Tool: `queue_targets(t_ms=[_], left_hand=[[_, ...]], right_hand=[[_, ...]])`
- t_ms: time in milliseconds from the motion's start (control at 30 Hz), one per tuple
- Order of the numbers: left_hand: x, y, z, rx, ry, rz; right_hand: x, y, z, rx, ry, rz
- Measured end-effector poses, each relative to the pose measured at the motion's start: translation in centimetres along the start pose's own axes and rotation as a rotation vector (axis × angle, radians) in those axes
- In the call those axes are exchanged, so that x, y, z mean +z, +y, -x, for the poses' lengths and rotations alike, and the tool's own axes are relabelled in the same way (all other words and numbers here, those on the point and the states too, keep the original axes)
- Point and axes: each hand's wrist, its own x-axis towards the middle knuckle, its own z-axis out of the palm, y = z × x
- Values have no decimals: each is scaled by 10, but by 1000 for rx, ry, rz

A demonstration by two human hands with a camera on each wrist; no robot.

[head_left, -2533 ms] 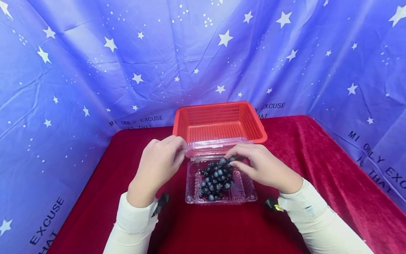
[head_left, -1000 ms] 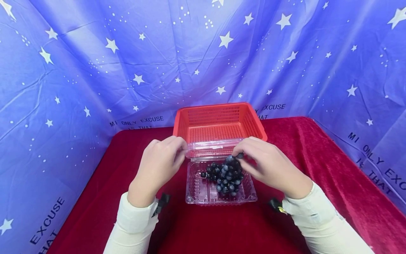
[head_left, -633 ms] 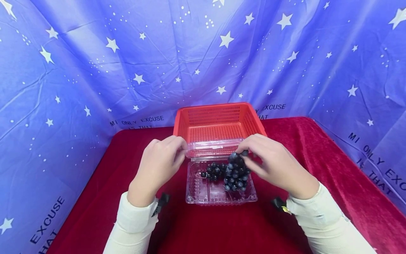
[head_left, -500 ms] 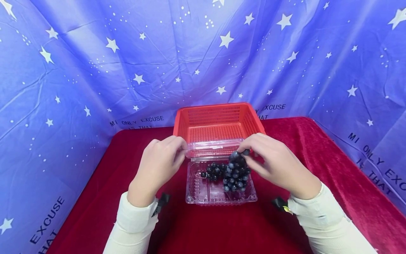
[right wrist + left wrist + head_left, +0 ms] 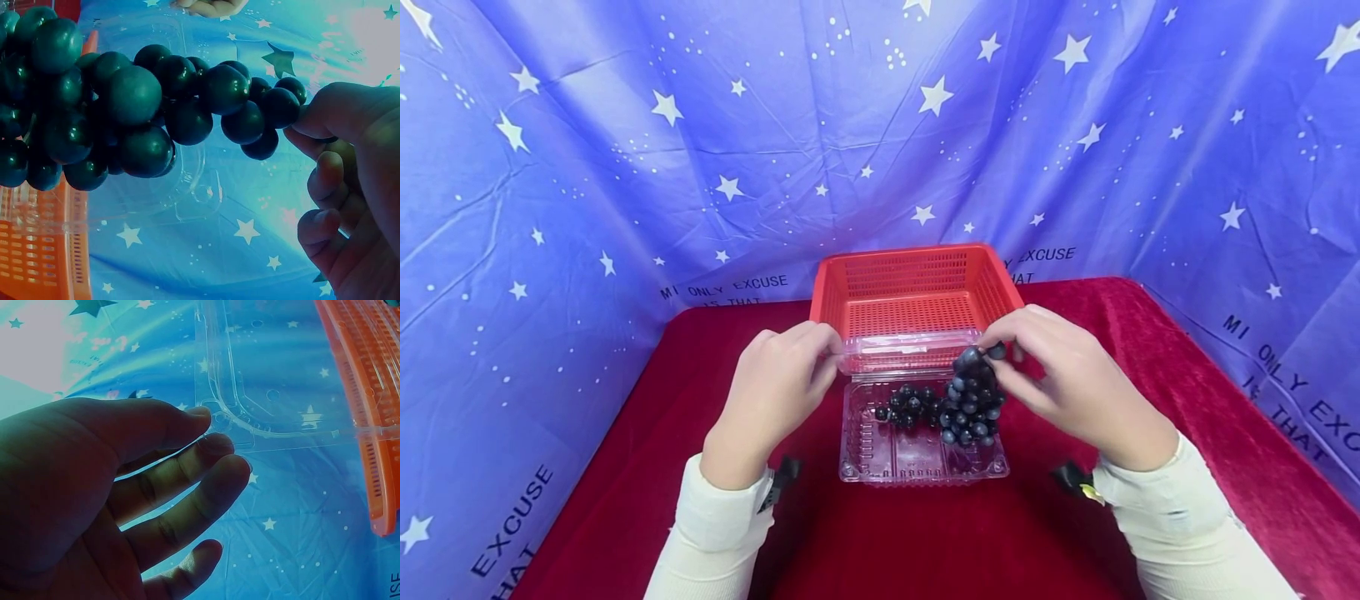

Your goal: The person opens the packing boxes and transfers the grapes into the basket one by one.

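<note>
My right hand (image 5: 1063, 371) pinches the upper end of a bunch of dark grapes (image 5: 970, 408), which hangs over the right side of a clear plastic clamshell box (image 5: 868, 454). In the right wrist view the bunch (image 5: 131, 94) stretches left from thumb and fingertips. A smaller cluster of grapes (image 5: 906, 407) lies in the box; whether it joins the held bunch cannot be told. With thumb and fingertips, my left hand (image 5: 778, 387) pinches a corner of the box's raised lid (image 5: 910, 342). The lid's corner (image 5: 228, 419) shows at those fingertips in the left wrist view.
Directly behind the lid stands a red-orange perforated basket (image 5: 917, 312). A dark red velvet cloth (image 5: 880, 542) covers the table. Blue star-patterned drapes (image 5: 820, 125) rise at the back and both sides.
My right hand has lifted the bunch of grapes and shifted it rightward, uncovering the left and front of the box floor and the smaller cluster. The left hand keeps its hold on the lid.
</note>
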Motion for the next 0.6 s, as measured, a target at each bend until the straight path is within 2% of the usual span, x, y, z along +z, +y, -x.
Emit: queue_targets(t_ms=[300, 600], left_hand=[[1, 0, 0, 3, 5, -2], [0, 1, 0, -10, -3, -7]], right_hand=[[-6, -3, -2, -16, 126, 0], [-8, -8, -9, -96, 326, 15]])
